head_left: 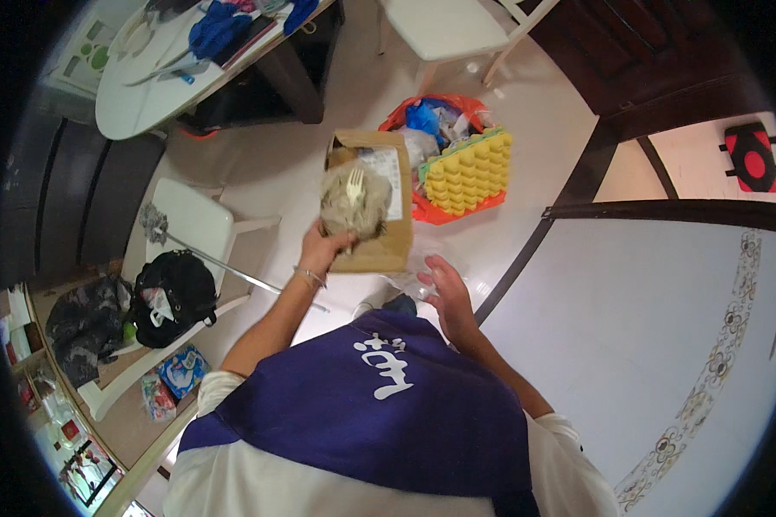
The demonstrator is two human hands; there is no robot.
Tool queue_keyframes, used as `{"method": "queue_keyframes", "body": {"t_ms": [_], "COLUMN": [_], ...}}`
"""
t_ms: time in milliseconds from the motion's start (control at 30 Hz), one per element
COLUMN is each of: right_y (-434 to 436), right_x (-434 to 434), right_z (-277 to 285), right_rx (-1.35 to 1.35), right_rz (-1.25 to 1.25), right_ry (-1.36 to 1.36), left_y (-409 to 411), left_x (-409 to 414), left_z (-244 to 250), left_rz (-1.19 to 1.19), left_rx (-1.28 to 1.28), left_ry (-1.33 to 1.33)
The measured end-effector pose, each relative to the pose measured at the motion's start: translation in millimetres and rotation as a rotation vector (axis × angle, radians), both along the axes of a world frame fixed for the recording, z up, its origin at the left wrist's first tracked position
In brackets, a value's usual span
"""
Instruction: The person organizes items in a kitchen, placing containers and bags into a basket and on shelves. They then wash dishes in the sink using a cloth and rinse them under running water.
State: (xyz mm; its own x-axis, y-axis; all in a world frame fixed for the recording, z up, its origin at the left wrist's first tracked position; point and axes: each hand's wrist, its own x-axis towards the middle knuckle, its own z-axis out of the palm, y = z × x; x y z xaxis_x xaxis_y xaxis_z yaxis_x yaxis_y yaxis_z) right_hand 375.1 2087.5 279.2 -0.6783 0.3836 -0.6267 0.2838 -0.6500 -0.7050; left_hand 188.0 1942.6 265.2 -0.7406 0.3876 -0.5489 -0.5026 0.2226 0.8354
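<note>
My left hand [326, 249] grips a grey-brown, fuzzy, rounded bundle [352, 210], with a pale plastic fork [355, 184] lying on top of it. Just behind the bundle is a cardboard box [398, 249] with a white printed sheet [398, 210]; whether the hand also holds the box cannot be told. My right hand [449, 294] is held to the right, its fingers apart, beside a clear plastic item [420, 271]. Beyond the box, an orange-red plastic bag [436, 216] holds mixed refuse, a blue bag [423, 119] and a yellow egg tray [469, 171].
A white table [136, 110] bearing cloths stands at upper left. White chairs stand at left [191, 200] and top [449, 29]; a duster [233, 268] leans across the left one. A black backpack [174, 297] rests at left. A pale patterned panel [621, 323] borders the right side.
</note>
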Motion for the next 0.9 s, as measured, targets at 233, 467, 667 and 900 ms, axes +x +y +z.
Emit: {"method": "queue_keyframes", "body": {"t_ms": [233,467,667,900], "right_y": [47.9,63.0,36.5,35.6], "right_x": [61.9,80.6,54.2,22.1], "right_z": [-30.0,-30.4,-54.0,-64.2], "right_rx": [0.01,-0.019,-0.2,-0.269], "right_rz": [-0.177,-0.482,-0.677,-0.625], "right_ry": [-0.328,-0.512,-0.601,-0.724], "left_y": [107.7,259.0,348.8,367.1], "left_x": [-119.9,-202.2,-235.4,-239.9], "left_z": [-36.3,-171.8,-328.4,-323.5], "left_rz": [-0.287,-1.018,-1.23,-0.8], "left_rx": [-0.715,-0.783,-0.782,-0.907], "left_ry": [0.837,0.677,0.546,0.635]}}
